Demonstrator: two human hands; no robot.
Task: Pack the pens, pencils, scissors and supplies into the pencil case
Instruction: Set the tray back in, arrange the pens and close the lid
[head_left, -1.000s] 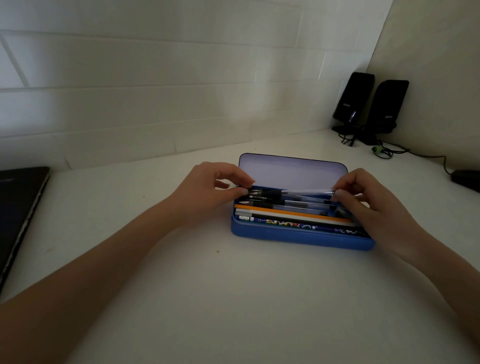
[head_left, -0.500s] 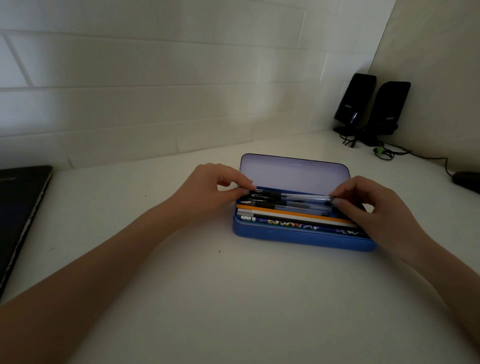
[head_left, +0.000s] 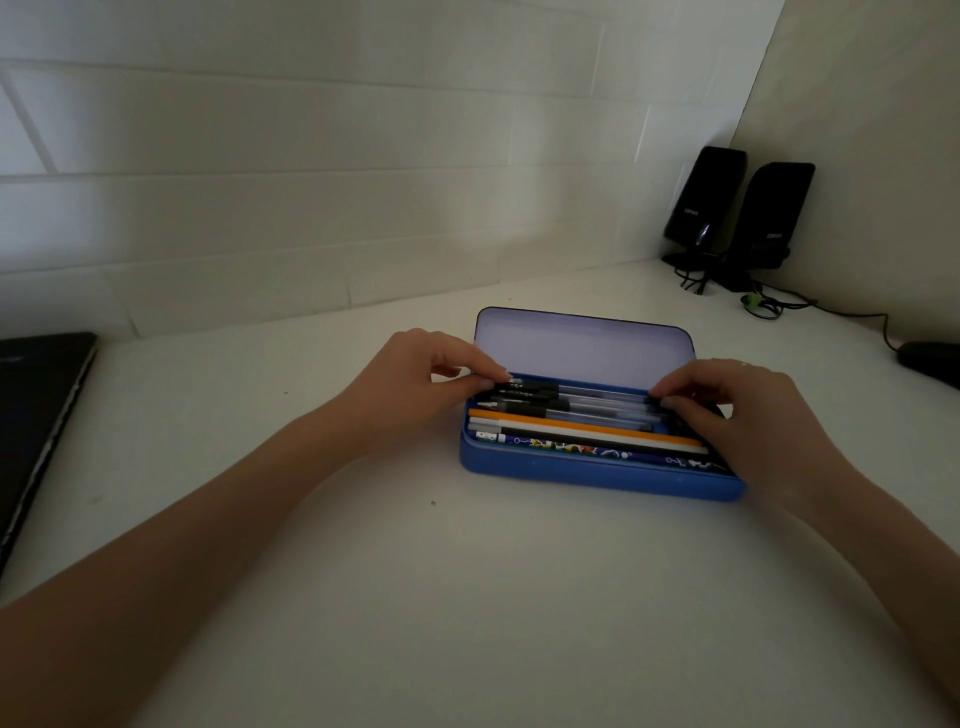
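Note:
A blue pencil case (head_left: 597, 473) lies open on the white desk, its pale lid (head_left: 584, 345) standing up at the back. Inside lie several clear pens with black caps (head_left: 576, 402), an orange pencil (head_left: 582, 427), a white pencil and a patterned blue pencil (head_left: 597, 448) along the front wall. My left hand (head_left: 415, 384) pinches the black cap end of the rearmost pen at the case's left end. My right hand (head_left: 753, 415) holds the same pen's other end over the right side of the case, hiding that corner.
A closed dark laptop (head_left: 36, 431) lies at the left edge of the desk. Two black speakers (head_left: 737, 208) with tangled cables (head_left: 763, 304) stand in the far right corner. A dark mouse (head_left: 930, 358) sits at the right edge. The tiled wall runs along the back.
Both hands have lowered the rearmost pen from just above the case down among the other pens. The right hand has shifted slightly down and inward.

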